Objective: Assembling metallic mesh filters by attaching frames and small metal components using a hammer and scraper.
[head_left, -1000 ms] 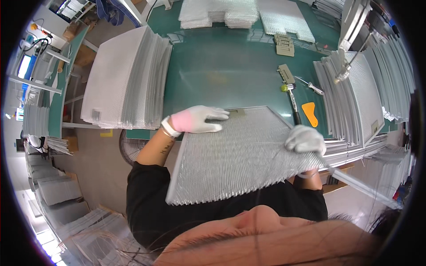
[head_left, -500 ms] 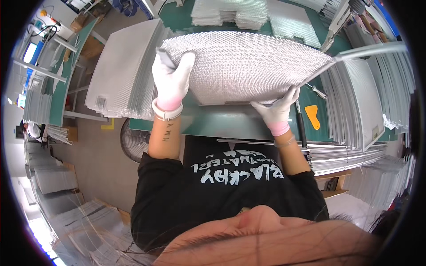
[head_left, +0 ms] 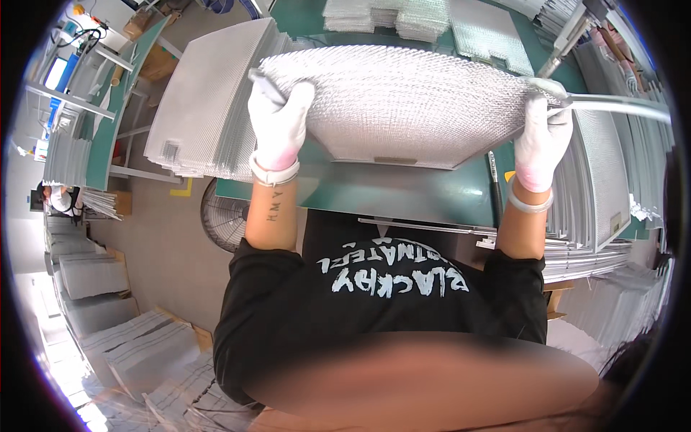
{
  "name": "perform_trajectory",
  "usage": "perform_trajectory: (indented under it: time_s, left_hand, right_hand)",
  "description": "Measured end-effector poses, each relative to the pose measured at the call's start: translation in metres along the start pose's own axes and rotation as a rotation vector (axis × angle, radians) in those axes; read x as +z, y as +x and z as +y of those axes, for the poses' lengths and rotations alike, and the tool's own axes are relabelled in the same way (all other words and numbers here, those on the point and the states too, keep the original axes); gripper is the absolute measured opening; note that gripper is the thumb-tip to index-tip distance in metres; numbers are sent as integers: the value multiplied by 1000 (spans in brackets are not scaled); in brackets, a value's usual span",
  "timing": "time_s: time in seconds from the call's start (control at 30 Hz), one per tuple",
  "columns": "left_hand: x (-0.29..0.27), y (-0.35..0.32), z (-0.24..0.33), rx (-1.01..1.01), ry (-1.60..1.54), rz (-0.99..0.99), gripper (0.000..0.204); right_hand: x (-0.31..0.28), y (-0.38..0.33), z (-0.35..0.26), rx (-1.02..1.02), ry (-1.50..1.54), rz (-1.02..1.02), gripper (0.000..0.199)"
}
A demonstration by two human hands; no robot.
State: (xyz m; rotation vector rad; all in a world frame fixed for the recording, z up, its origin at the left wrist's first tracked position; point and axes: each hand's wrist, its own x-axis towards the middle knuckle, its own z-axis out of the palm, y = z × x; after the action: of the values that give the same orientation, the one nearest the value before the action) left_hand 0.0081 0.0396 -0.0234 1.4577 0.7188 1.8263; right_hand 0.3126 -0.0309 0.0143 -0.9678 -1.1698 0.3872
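A silvery metal mesh panel (head_left: pixel 403 101), bowed along its far edge, is held up in front of me over the green table (head_left: pixel 374 189). My gloved left hand (head_left: pixel 279 122) grips its left end, thumb on the near side next to a short grey strip (head_left: pixel 267 86). My gloved right hand (head_left: pixel 543 133) is closed at the panel's right corner. There it also touches a long pale metal frame strip (head_left: pixel 622 106) that sticks out to the right. The fingertips behind the panel are hidden.
Left of me stands a stack of mesh panels (head_left: pixel 205 86); another stack (head_left: pixel 601 158) is at the right. Cut mesh pieces (head_left: pixel 489 32) lie at the back. A black-handled tool (head_left: pixel 495 183) and a mostly hidden yellow tool (head_left: pixel 509 176) lie near my right forearm. A fan (head_left: pixel 222 219) stands below the table.
My right hand has moved from the panel's lower edge up and right to its right corner. My left hand keeps its grip. The panel has tilted slightly.
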Motion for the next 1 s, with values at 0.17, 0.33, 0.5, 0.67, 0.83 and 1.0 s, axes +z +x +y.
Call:
perform_trajectory:
  time_s: [0.17, 0.33, 0.5, 0.67, 0.83, 1.0]
  left_hand:
    - [1, -26, 17, 157, -95, -223, 18]
    - [-50, -49, -23, -51, -82, -1142, 33]
    - [-58, -75, -58, 40, 464, -1282, 46]
    - [-48, -64, -76, 57, 509, -1366, 49]
    - [-54, -69, -78, -118, 1033, -1248, 40]
    - [-45, -56, -20, -492, 438, -1059, 45]
  right_hand:
    - [-22, -24, 24, -85, 132, 37, 8]
    - [-41, -56, 10, -190, 273, -386, 26]
    - [-40, -92, -11, -307, 350, -350, 22]
    - [-42, -104, -16, -263, 317, -275, 23]
    - [-45, -95, -10, -271, 342, -349, 24]
    - [-53, -69, 3, -163, 293, -371, 29]
